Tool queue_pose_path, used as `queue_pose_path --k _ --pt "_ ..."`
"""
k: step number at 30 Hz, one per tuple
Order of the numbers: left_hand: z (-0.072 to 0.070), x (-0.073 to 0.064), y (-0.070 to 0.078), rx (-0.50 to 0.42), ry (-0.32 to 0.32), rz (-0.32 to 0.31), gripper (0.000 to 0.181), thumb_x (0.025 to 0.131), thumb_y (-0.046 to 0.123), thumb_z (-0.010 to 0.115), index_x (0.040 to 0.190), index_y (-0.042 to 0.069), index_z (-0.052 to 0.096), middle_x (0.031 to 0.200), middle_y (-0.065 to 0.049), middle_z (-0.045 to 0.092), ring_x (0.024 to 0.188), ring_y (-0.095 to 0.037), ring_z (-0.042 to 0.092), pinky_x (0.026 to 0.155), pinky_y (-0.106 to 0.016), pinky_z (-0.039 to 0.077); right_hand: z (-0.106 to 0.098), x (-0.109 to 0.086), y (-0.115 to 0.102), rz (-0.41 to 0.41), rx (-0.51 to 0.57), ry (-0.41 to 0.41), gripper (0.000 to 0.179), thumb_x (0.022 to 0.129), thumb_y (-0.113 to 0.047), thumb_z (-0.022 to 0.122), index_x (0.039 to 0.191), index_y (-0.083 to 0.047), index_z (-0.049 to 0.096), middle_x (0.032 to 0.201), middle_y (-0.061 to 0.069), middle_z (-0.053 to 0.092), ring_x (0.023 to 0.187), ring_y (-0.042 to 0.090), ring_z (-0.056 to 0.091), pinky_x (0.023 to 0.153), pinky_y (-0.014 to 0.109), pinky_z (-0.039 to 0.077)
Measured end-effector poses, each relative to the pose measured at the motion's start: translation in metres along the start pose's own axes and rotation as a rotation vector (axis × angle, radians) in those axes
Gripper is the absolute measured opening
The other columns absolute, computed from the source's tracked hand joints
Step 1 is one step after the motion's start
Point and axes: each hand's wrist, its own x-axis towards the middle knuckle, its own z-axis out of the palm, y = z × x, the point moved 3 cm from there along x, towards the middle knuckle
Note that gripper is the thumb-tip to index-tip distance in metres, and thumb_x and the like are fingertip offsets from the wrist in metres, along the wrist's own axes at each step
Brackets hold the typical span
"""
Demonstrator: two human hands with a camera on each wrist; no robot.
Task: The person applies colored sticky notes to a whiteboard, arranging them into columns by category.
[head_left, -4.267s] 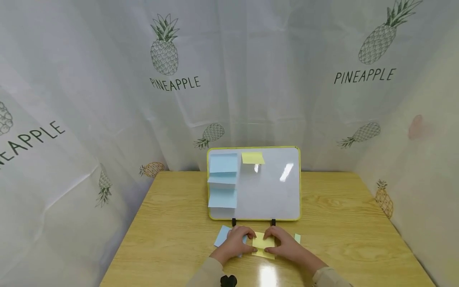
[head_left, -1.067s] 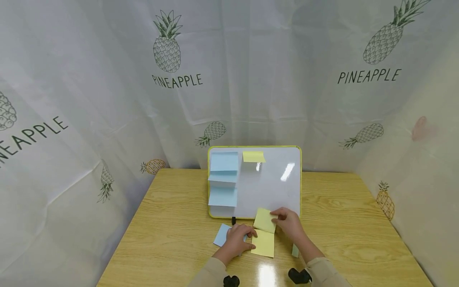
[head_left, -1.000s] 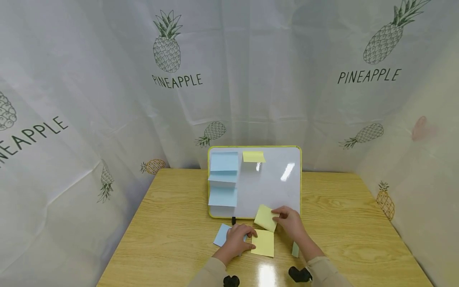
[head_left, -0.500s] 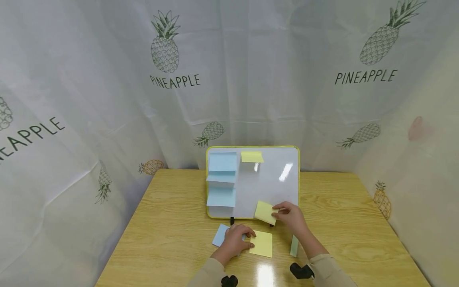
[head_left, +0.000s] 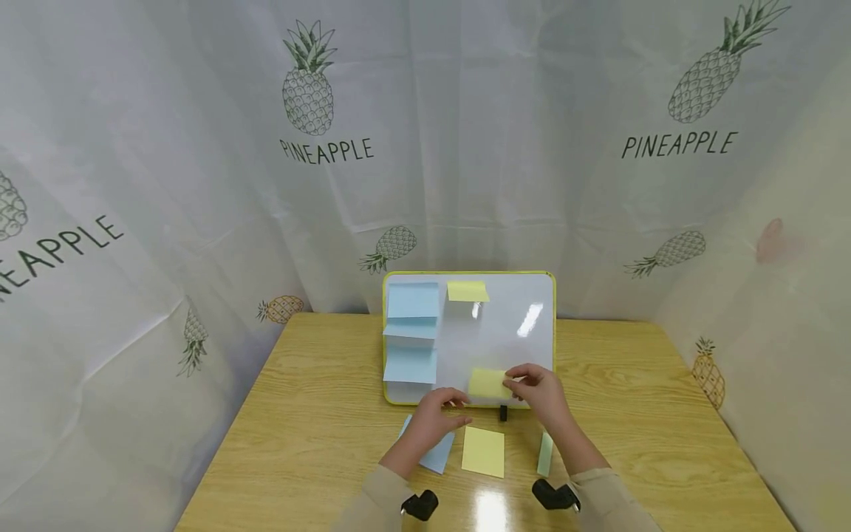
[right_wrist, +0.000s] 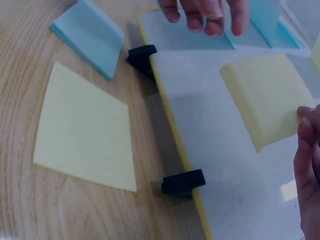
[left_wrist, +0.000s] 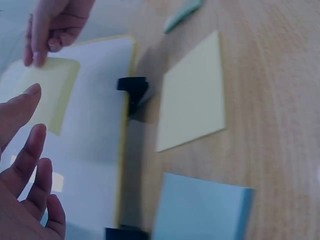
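My right hand (head_left: 540,390) pinches a yellow sticky note (head_left: 487,383) by its right edge, in front of the lower part of a yellow-framed whiteboard (head_left: 512,336). The left wrist view shows the left hand (left_wrist: 22,170) with fingers apart, close to the note's other side; I see no contact. On the table below lies a yellow sticky note pad (head_left: 483,451). Partly covered by my left arm is a blue sticky note pad (head_left: 437,454). The right wrist view shows the held note (right_wrist: 270,95) curved along one edge.
Several blue sticky notes (head_left: 412,299) hang down the board's left side. One yellow sticky note (head_left: 467,290) is stuck near its top. Black feet (right_wrist: 182,183) support the board's lower edge. A narrow green piece (head_left: 545,454) lies on the wooden table (head_left: 618,443) at right.
The right hand has peeled the yellow note off the pad and raised it to the board, turning it level. My left hand has left the pad and moved up toward the note.
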Motion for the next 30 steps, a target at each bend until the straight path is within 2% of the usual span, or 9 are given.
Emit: queue_pose_path --k 6,10,14,21,27,30 --pt "-0.016 0.010 0.011 -0.083 0.075 -0.033 0.027 0.087 0.015 0.076 0.111 0.016 0.065 0.097 0.005 0.061 0.091 -0.021 0.055 0.078 -0.036 0.047 0.006 0.003 -0.010 0.021 0.184 0.011 0.017 0.085 0.005 0.071 0.097 0.007 0.059 0.088 0.014 0.067 0.072 0.021 0.070 0.066 0.034 0.056" --pt "-0.024 0.016 0.020 -0.115 0.115 -0.020 0.032 0.087 0.015 0.076 0.115 0.014 0.061 0.097 0.003 0.061 0.088 -0.020 0.055 0.077 -0.037 0.045 0.010 0.006 -0.016 0.002 0.312 0.023 0.023 0.084 0.012 0.069 0.099 0.010 0.052 0.090 0.015 0.068 0.077 0.019 0.071 0.072 0.034 0.057" --pt "-0.032 0.023 0.028 -0.131 0.127 -0.020 0.035 0.088 0.015 0.075 0.118 0.013 0.059 0.098 0.000 0.062 0.087 -0.018 0.055 0.077 -0.037 0.044 0.013 0.008 -0.021 -0.029 0.404 0.033 0.027 0.083 0.014 0.069 0.103 0.012 0.051 0.092 0.015 0.068 0.082 0.019 0.071 0.077 0.033 0.056" --pt "-0.038 0.037 0.031 -0.179 0.141 -0.013 0.038 0.089 0.022 0.074 0.121 0.017 0.056 0.099 -0.001 0.063 0.088 -0.017 0.056 0.080 -0.037 0.045 0.017 0.011 -0.024 -0.067 0.470 0.066 0.032 0.081 0.005 0.076 0.104 0.012 0.054 0.094 0.011 0.069 0.087 0.019 0.069 0.082 0.033 0.054" --pt "-0.036 0.047 0.029 -0.274 0.158 -0.079 0.042 0.089 0.030 0.074 0.125 0.018 0.056 0.098 0.001 0.063 0.090 -0.016 0.059 0.077 -0.036 0.050 0.024 0.020 -0.020 -0.065 0.479 0.109 0.031 0.081 0.005 0.076 0.105 0.007 0.057 0.096 0.008 0.069 0.089 0.016 0.068 0.083 0.029 0.053" --pt "-0.033 0.051 0.028 -0.278 0.192 -0.095 0.040 0.090 0.028 0.073 0.125 0.017 0.058 0.097 0.001 0.064 0.089 -0.016 0.059 0.076 -0.035 0.050 0.029 0.025 -0.019 -0.061 0.511 0.129 0.030 0.081 0.011 0.073 0.105 0.009 0.057 0.098 0.009 0.068 0.089 0.016 0.068 0.083 0.029 0.053"
